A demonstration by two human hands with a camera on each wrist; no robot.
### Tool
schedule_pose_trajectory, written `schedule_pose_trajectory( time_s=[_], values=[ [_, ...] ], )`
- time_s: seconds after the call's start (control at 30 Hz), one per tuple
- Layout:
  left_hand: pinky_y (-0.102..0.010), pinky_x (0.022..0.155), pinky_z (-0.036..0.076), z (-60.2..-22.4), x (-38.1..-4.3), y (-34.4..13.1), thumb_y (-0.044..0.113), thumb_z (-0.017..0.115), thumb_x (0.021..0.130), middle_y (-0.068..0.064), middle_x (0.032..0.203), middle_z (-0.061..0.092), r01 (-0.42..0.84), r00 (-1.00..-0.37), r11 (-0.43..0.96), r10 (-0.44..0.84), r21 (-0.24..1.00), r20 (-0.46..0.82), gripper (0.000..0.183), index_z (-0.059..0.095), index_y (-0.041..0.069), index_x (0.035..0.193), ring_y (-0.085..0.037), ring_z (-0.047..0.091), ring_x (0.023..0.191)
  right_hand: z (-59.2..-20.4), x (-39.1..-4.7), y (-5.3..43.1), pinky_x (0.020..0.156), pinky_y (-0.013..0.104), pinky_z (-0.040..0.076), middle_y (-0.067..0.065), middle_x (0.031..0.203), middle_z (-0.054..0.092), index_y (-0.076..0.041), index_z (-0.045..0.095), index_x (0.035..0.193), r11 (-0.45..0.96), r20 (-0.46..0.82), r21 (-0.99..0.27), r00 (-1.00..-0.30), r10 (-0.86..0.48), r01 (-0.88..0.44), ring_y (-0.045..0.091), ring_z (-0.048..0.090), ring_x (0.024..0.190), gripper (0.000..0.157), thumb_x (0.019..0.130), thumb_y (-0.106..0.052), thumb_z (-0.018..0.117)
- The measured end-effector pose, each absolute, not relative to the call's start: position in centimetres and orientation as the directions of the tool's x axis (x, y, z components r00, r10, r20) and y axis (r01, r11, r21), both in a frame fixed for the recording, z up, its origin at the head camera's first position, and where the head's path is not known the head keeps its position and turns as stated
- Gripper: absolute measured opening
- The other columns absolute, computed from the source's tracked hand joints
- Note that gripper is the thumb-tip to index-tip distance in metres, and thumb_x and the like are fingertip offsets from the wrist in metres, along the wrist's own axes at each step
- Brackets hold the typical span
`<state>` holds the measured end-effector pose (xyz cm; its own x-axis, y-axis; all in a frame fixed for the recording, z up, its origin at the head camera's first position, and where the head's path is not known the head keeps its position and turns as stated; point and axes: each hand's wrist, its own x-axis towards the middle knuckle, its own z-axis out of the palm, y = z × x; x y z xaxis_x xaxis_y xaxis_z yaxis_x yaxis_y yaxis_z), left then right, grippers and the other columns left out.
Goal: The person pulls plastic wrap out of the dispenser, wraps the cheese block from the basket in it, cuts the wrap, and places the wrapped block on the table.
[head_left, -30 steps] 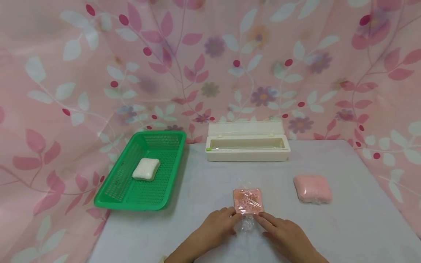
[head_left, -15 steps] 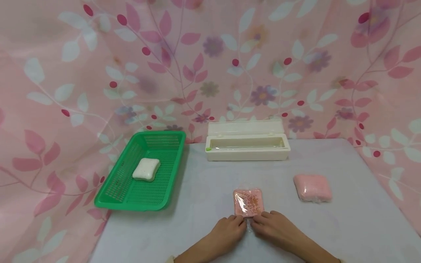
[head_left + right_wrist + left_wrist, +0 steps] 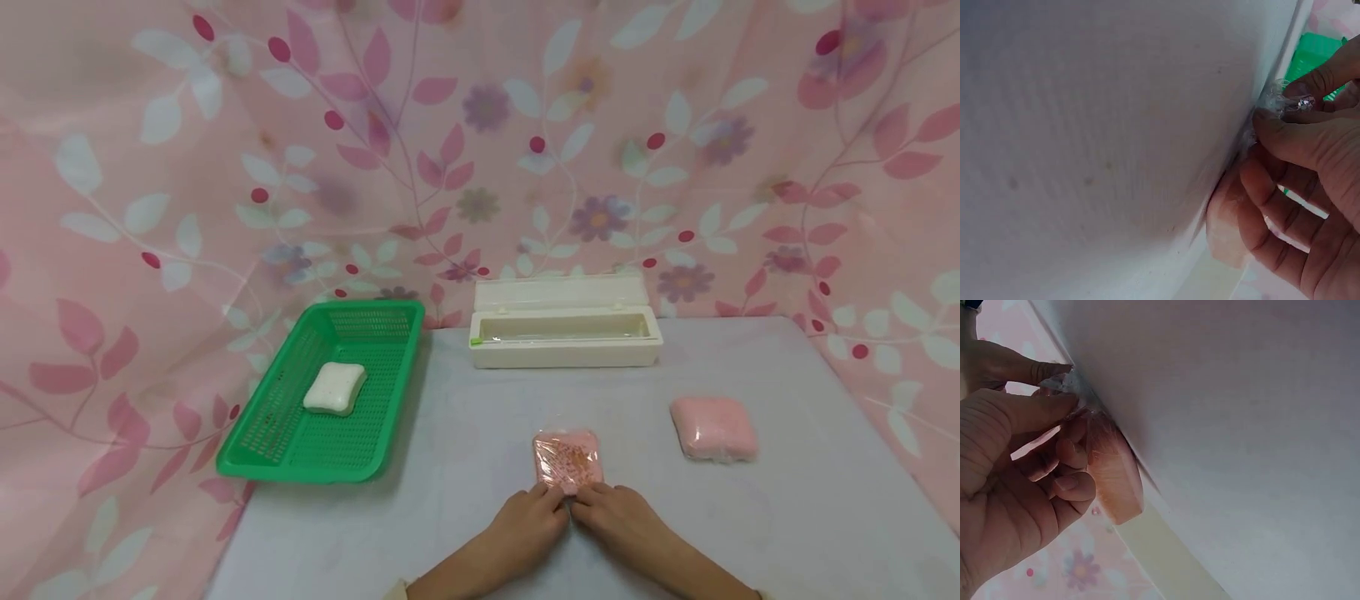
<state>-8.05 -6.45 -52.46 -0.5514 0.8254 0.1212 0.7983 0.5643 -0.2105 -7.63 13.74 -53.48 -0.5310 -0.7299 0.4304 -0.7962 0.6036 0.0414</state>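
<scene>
A square pink bar of soap point(image 3: 567, 457) with brown specks, wrapped in clear cling film, lies at the front middle of the table. My left hand point(image 3: 527, 527) and right hand point(image 3: 628, 523) meet at its near edge. In the left wrist view, my left thumb and fingers pinch the gathered cling film point(image 3: 1072, 384) at the end of the bar. From the other side, my right thumb and fingers pinch the same bunched film, as the right wrist view shows. In the head view the hands hide most of that film end.
A green basket point(image 3: 401, 392) at left holds a white soap bar point(image 3: 335, 388). At the back stands a white cling film box point(image 3: 566, 357) with its lid raised. Another wrapped pink soap bar point(image 3: 715, 428) lies at right. A floral curtain point(image 3: 480, 150) hangs behind the table.
Both hands have drawn together at the near edge of the soap, and their fingers have curled onto the loose film end. The glare on the wrapping has shifted.
</scene>
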Motion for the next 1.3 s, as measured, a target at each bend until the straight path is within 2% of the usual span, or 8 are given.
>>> schedule_pose_trajectory(
  time_s=[0.3,0.53,0.63,0.7,0.8,0.93,1.1,1.3],
  values=[
    [-0.014,0.057,0.036,-52.3,-8.8,-7.6,0.010,0.073,0.082,0.004,0.097,0.054,0.807,-0.582,0.588,0.780,0.051,0.228,0.019,0.060,0.015,0.095,-0.008,0.048,0.077,-53.3,-7.8,14.6,0.067,0.028,0.050,-0.002,0.113,0.059,-0.019,0.063,0.097,0.565,0.527,-0.115,-0.532,-0.663,-0.817,0.014,0.060,0.091,0.004,0.093,-0.019,0.061],
    [-0.013,0.058,0.038,-52.0,-9.3,-7.7,0.007,0.062,0.092,0.008,0.080,0.056,0.766,-0.642,0.596,0.730,0.241,0.234,0.011,0.058,0.015,0.099,-0.002,0.049,0.069,-53.2,-7.6,14.8,0.077,0.039,0.051,-0.004,0.113,0.066,-0.019,0.065,0.111,0.599,0.522,-0.134,-0.570,-0.634,-0.789,0.019,0.059,0.104,0.021,0.104,-0.028,0.047],
    [-0.013,0.054,0.035,-52.1,-9.7,-7.5,0.007,0.057,0.096,0.010,0.072,0.050,0.729,-0.678,0.601,0.702,0.329,0.220,0.008,0.056,0.014,0.099,0.000,0.042,0.062,-53.1,-7.5,14.9,0.078,0.035,0.052,-0.004,0.104,0.068,-0.016,0.063,0.114,0.613,0.517,-0.168,-0.599,-0.612,-0.772,0.015,0.063,0.098,0.020,0.104,-0.025,0.048],
    [-0.012,0.053,0.034,-52.1,-10.0,-7.2,0.008,0.055,0.099,0.011,0.070,0.048,0.698,-0.701,0.595,0.680,0.398,0.215,0.005,0.055,0.013,0.099,0.001,0.040,0.059,-52.9,-7.5,14.9,0.071,0.028,0.051,-0.008,0.091,0.065,-0.015,0.059,0.112,0.629,0.507,-0.205,-0.631,-0.587,-0.750,0.008,0.062,0.083,0.013,0.101,-0.021,0.055],
    [-0.013,0.051,0.035,-51.9,-10.5,-7.0,0.010,0.052,0.101,0.012,0.070,0.047,0.633,-0.735,0.569,0.655,0.526,0.176,0.004,0.054,0.012,0.098,0.003,0.039,0.058,-52.4,-7.8,14.7,0.055,0.018,0.042,-0.016,0.071,0.049,-0.013,0.054,0.103,0.640,0.481,-0.290,-0.687,-0.545,-0.711,-0.001,0.047,0.060,0.016,0.092,-0.010,0.065],
    [-0.015,0.049,0.035,-51.4,-11.1,-7.4,0.016,0.049,0.104,0.010,0.070,0.043,0.523,-0.750,0.525,0.658,0.671,0.070,0.008,0.048,0.011,0.098,0.002,0.038,0.057,-51.7,-8.5,14.3,0.046,0.015,0.030,-0.021,0.062,0.031,-0.012,0.050,0.100,0.628,0.407,-0.445,-0.769,-0.493,-0.638,-0.006,0.029,0.052,0.017,0.093,-0.005,0.064],
    [-0.016,0.052,0.035,-51.3,-11.4,-7.6,0.027,0.064,0.097,0.011,0.073,0.043,0.540,-0.741,0.536,0.668,0.649,0.064,0.020,0.049,0.013,0.097,0.000,0.038,0.061,-51.4,-9.2,13.9,0.044,0.017,0.028,-0.020,0.062,0.031,-0.012,0.050,0.100,0.608,0.322,-0.572,-0.833,-0.451,-0.550,-0.007,0.027,0.052,0.013,0.096,-0.005,0.060],
    [-0.016,0.047,0.033,-52.0,-11.4,-7.0,0.009,0.063,0.094,0.011,0.067,0.042,0.476,-0.822,0.577,0.561,0.664,0.101,0.017,0.049,0.012,0.085,0.001,0.037,0.055,-51.7,-9.8,13.5,0.045,0.019,0.031,-0.018,0.060,0.038,-0.012,0.051,0.099,0.617,0.207,-0.659,-0.893,-0.400,-0.430,-0.004,0.032,0.051,0.007,0.099,-0.010,0.058]
  ],
)
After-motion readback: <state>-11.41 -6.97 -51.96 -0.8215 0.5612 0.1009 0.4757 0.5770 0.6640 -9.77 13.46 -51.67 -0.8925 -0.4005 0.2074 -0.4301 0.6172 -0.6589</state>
